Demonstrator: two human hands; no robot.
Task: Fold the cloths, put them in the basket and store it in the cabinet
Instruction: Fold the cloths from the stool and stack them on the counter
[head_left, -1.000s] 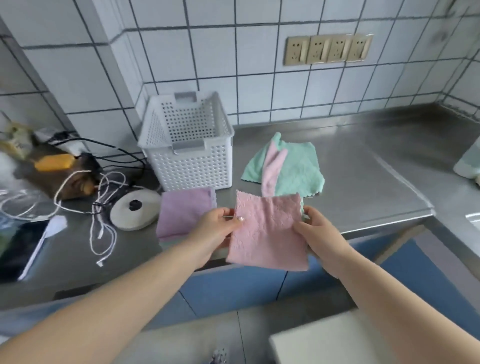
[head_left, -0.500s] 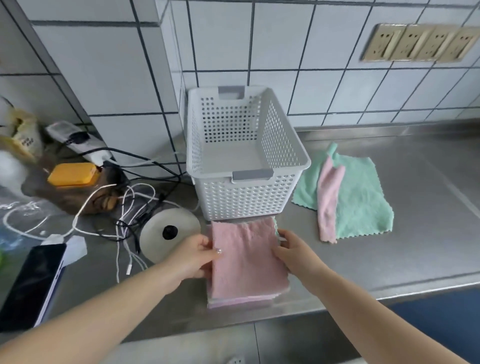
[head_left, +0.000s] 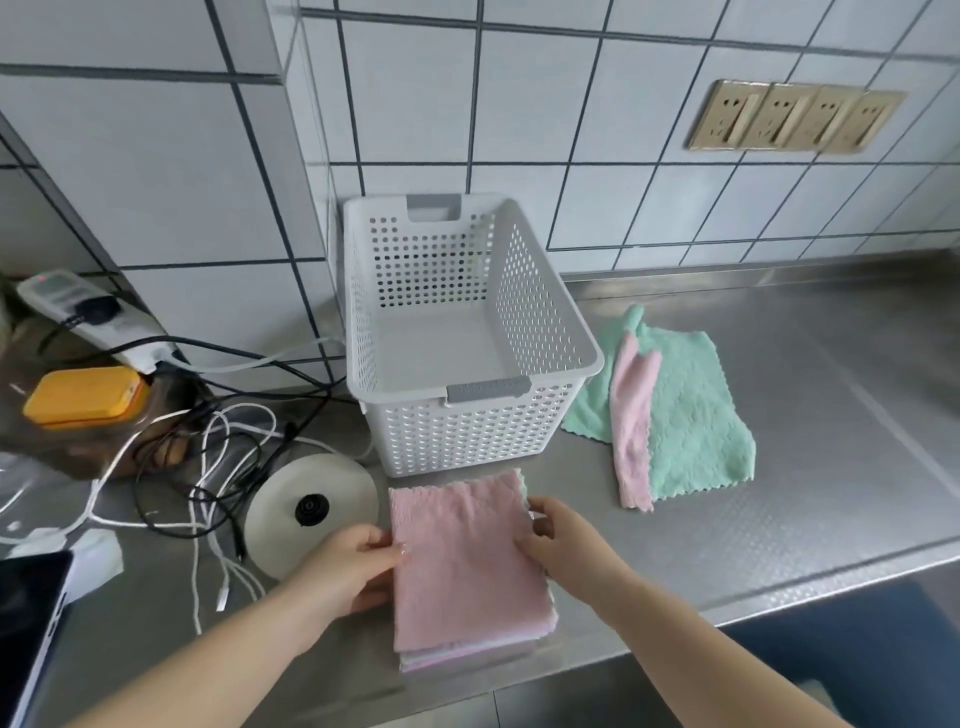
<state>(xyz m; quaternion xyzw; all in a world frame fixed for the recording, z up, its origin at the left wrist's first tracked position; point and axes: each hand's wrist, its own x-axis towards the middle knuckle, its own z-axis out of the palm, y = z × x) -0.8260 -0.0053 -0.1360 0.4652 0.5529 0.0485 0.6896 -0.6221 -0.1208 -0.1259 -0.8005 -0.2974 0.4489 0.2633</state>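
Observation:
A folded pink cloth (head_left: 467, 561) lies on top of a small stack of folded cloths (head_left: 467, 659) on the steel counter, just in front of the white perforated basket (head_left: 457, 431), which holds nothing. My left hand (head_left: 348, 566) pinches the pink cloth's left edge, thumb on top. At the cloth's right edge, my right hand (head_left: 561, 540) has its fingers curled round it. To the right of the basket an unfolded green cloth (head_left: 696, 426) lies flat with an unfolded pink cloth (head_left: 631, 426) draped over its left part.
Left of the stack sit a round white lid (head_left: 311, 504), tangled cables (head_left: 208, 467), an orange box (head_left: 83, 395), a power strip (head_left: 93, 317) and a dark tablet (head_left: 26, 623). The counter's front edge (head_left: 779, 592) runs just behind the stack's near side. Tiled wall stands behind the basket.
The pink cloth went from held up in the air to lying on the purple folded cloth in front of the basket. Both hands stay at its edges; the camera moved closer.

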